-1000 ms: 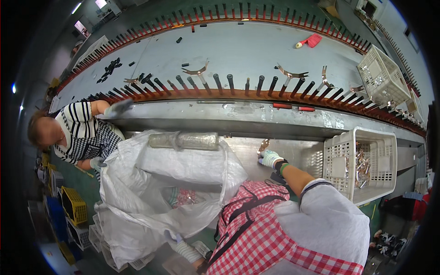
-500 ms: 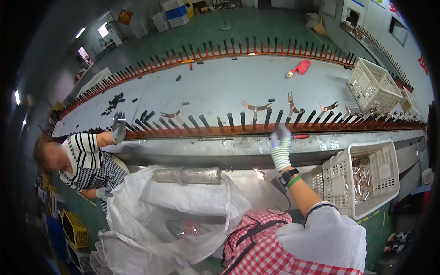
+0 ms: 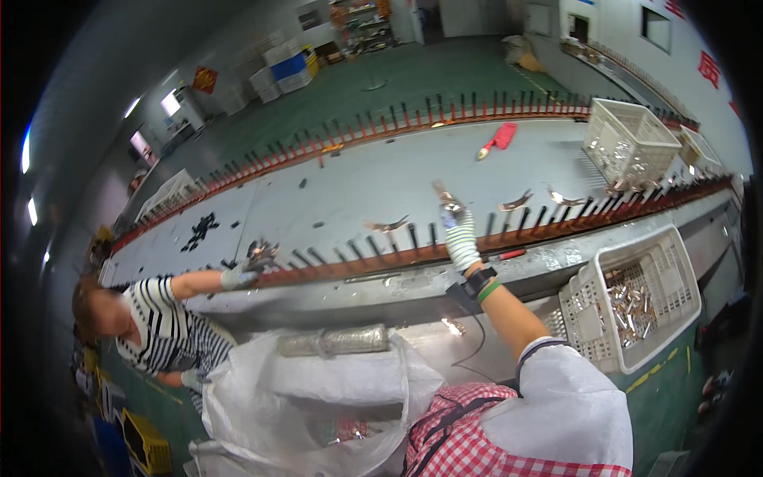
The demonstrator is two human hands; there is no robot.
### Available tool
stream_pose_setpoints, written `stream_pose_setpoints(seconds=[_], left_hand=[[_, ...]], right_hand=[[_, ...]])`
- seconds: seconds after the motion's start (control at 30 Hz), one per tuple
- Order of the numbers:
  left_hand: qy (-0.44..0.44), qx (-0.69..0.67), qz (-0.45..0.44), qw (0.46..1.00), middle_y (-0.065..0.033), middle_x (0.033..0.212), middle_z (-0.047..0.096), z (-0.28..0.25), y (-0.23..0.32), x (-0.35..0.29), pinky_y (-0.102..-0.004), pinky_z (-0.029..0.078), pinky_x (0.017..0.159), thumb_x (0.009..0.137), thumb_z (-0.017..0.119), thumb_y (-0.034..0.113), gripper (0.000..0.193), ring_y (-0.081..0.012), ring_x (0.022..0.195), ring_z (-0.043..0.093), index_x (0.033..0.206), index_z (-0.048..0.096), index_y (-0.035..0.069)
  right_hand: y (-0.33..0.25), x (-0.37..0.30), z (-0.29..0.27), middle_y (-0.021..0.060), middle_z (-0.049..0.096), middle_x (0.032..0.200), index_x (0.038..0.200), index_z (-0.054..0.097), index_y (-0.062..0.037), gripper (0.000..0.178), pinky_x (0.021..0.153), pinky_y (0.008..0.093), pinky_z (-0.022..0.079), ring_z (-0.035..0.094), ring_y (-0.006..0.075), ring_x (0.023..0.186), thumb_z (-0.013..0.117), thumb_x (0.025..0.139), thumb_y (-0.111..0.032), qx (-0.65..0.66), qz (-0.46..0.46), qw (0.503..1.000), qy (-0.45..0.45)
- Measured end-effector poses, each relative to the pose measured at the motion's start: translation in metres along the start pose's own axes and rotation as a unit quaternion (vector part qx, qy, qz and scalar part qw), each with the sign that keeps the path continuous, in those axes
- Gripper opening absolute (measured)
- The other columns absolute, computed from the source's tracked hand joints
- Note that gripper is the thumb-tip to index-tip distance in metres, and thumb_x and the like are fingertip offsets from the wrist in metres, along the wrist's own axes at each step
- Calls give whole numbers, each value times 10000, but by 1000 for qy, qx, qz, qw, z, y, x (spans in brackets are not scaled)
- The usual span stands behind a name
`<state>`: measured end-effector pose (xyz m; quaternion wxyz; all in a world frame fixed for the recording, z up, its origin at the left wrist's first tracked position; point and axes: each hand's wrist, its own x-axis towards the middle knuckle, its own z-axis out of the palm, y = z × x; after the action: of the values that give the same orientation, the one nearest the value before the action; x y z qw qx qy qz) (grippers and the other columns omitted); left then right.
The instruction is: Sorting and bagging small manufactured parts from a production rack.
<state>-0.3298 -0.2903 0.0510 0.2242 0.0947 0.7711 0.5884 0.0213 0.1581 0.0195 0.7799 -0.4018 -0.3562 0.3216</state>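
My right hand (image 3: 455,222), in a striped white-and-green knit glove, reaches over the row of posts on the line's near edge. Its fingers close round the lower part of a forked, copper-coloured metal piece (image 3: 442,191), whose prongs point up and away. Whether the piece still touches its post is hidden by the glove. Similar pieces sit on posts nearby: one (image 3: 387,226) to the left, another (image 3: 517,201) and a third (image 3: 565,198) to the right. A red-handled tool (image 3: 509,255) lies on the ledge beside my wrist. My left hand is out of the picture.
A co-worker's gloved hand (image 3: 240,277) is at the posts on the left. A white crate (image 3: 590,314) of shiny metal parts stands at right; another crate (image 3: 632,147) sits on the line. Before me lies a large white sack (image 3: 254,389). A red glove (image 3: 502,136) lies on the tabletop.
The view has shifted and tilted. My right hand has moved up and away from the ledge and closed on a forked metal piece. The co-worker's raised hand has come down to the posts.
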Motion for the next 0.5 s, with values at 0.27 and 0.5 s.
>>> stream_pose_setpoints(seconds=[0.27,0.5], left_hand=[[-16,-4,72,997,-74,1147,434,-25,-54,38,-283,401,803,768,567,18,521,-173,952,436,1249,368,36],[26,-7,136,990,-91,1098,449,-41,-72,45,-268,426,769,788,584,84,452,-167,904,462,1200,400,63]], right_hand=[[-63,-37,-73,86,522,1059,1178,419,-2,367,791,267,402,494,136,909,482,848,-149,-232,-135,954,134],[-50,-22,-114,126,542,1060,1102,498,27,410,826,312,373,501,223,909,448,862,-303,-224,35,938,262]])
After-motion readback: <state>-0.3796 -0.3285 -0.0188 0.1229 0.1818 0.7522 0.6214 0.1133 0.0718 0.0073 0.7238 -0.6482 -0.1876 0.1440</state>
